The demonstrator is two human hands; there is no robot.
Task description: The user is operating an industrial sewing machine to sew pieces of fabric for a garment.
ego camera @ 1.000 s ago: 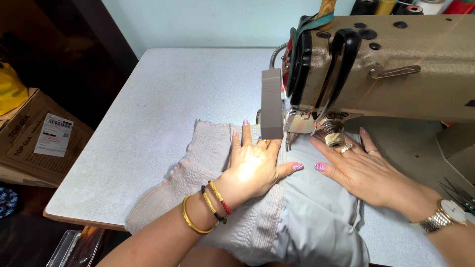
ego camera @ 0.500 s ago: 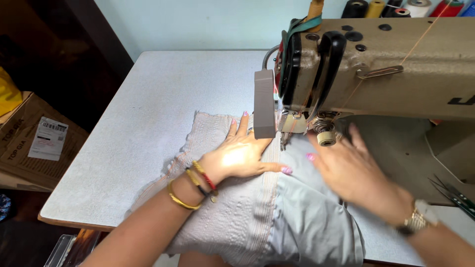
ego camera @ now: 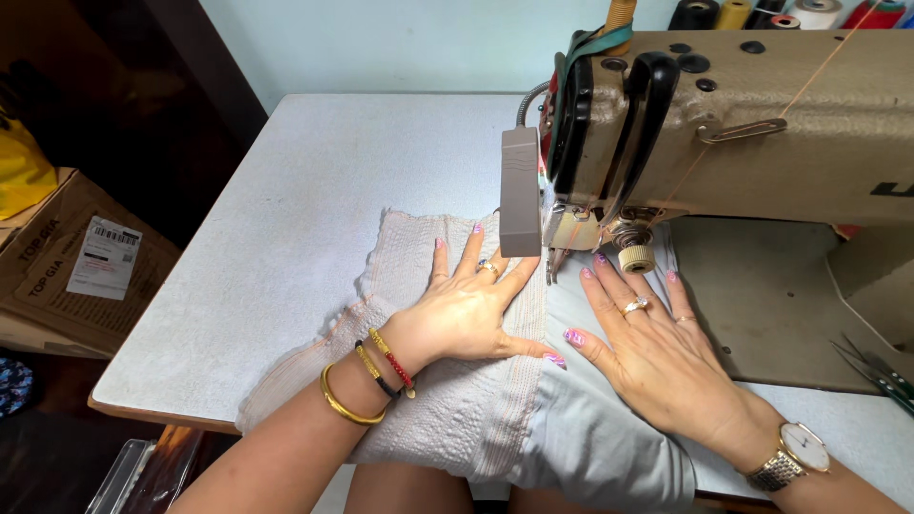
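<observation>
My left hand [ego camera: 466, 306] lies flat, fingers spread, on a pale ribbed fabric piece [ego camera: 447, 400] just left of the sewing machine's needle area [ego camera: 557, 262]. My right hand [ego camera: 652, 347] rests flat on the smooth light grey-blue fabric [ego camera: 590, 447] right of the needle, fingertips close to the presser foot. Both fabrics are joined along a seam and run under the beige sewing machine head [ego camera: 743, 124]. Bracelets circle my left wrist, and a watch sits on the right wrist. Neither hand grips anything.
The light grey table [ego camera: 286, 219] carries the machine. Thread spools [ego camera: 762, 13] stand behind the machine top. Scissors [ego camera: 881, 376] lie at the right edge. A cardboard box [ego camera: 67, 266] and a yellow object [ego camera: 21, 171] sit on the floor to the left.
Both hands have slid the fabric forward toward the needle. The right hand, blurred half a second ago, now lies flat and still. The view has shifted slightly.
</observation>
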